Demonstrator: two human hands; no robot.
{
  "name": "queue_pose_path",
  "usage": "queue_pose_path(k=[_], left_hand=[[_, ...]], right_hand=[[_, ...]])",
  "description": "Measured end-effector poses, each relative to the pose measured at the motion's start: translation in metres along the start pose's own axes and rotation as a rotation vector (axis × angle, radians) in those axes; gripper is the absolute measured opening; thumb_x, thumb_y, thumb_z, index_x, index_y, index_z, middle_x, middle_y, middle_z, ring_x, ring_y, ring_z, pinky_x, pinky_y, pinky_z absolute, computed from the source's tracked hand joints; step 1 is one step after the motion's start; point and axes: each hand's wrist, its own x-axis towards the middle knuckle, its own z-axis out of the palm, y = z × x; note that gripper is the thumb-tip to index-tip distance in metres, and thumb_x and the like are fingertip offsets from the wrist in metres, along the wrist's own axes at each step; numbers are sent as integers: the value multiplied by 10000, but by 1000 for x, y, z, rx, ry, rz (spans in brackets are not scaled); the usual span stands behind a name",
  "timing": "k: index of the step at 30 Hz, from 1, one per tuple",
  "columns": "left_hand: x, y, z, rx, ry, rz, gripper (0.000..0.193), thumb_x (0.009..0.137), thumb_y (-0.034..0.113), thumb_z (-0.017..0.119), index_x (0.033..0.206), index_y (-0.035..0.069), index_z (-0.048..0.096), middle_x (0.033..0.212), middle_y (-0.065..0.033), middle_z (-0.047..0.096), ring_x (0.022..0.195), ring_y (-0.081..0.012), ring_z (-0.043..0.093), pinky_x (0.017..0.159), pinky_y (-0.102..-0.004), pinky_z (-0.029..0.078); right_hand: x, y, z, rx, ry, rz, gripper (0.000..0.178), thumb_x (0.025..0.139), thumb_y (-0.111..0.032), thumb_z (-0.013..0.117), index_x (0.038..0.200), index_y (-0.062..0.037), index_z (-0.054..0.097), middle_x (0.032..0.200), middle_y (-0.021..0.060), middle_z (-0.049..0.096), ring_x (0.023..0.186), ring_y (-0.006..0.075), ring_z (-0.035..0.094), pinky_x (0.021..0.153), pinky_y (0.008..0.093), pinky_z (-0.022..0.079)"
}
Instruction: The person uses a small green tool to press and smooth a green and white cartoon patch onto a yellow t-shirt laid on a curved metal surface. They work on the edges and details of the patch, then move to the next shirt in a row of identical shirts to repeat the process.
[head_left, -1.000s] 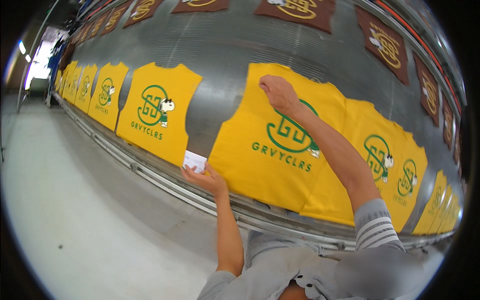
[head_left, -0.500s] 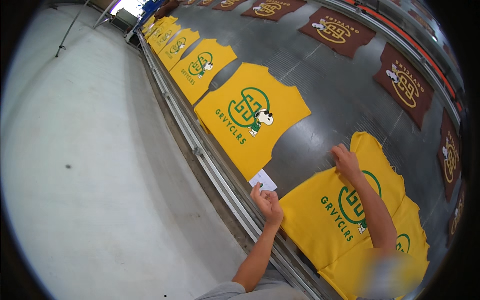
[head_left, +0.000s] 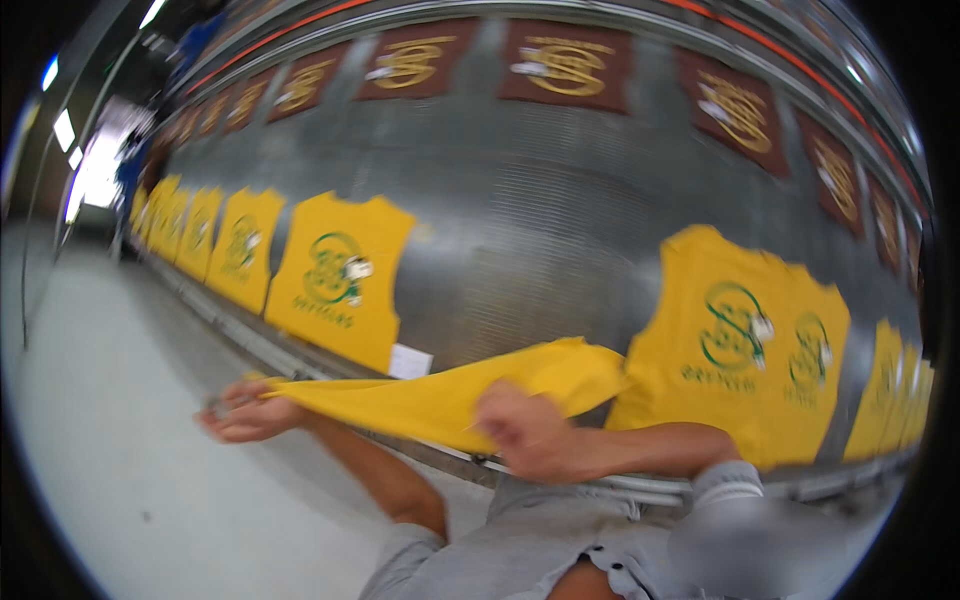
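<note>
A yellow printed fabric panel point(head_left: 400, 405) is lifted off the grey table and stretched sideways in front of me. One end of it is pinched in my left hand point(head_left: 250, 412), which hangs past the table's edge over the floor. My right hand point(head_left: 525, 430) is curled against the panel's lower edge, closed on the cloth, though motion smears its fingers. Something small shows at my left fingertips, too blurred to name. To the right lie overlapping yellow panels point(head_left: 680, 350) with green prints. Another yellow panel point(head_left: 375, 240) lies flat to the left, beside a white paper slip point(head_left: 411, 362).
The long grey table point(head_left: 500, 210) carries a row of yellow panels point(head_left: 240, 235) along the near side and maroon printed panels point(head_left: 568, 62) along the far side. A metal rail point(head_left: 250, 345) borders the near edge. Pale floor point(head_left: 150, 450) stretches to the left.
A yellow panel has come up off the pile at right and been drawn left. My left hand has swung out left over the floor; my right hand has come nearer my body. The view has turned.
</note>
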Motion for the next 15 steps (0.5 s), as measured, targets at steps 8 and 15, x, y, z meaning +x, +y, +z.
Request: queue_pose_path(k=[8,15], left_hand=[[-85,72,256,-525,-600,485,476,889,323,631,1192,-9,474,1239,-181,511,892,-256,533,635,-325,404],[-309,169,273,-1064,-1092,138,630,832,311,756,1329,20,501,1317,-146,472,1207,-290,483,751,-302,510]], right_hand=[[-30,9,19,91,568,-188,87,910,-17,610,963,-45,547,949,126,573,804,284,558,670,347,481],[-50,84,-16,-339,1211,20,55,1006,-37,447,961,-46,477,940,88,523,725,135,417,654,256,374]])
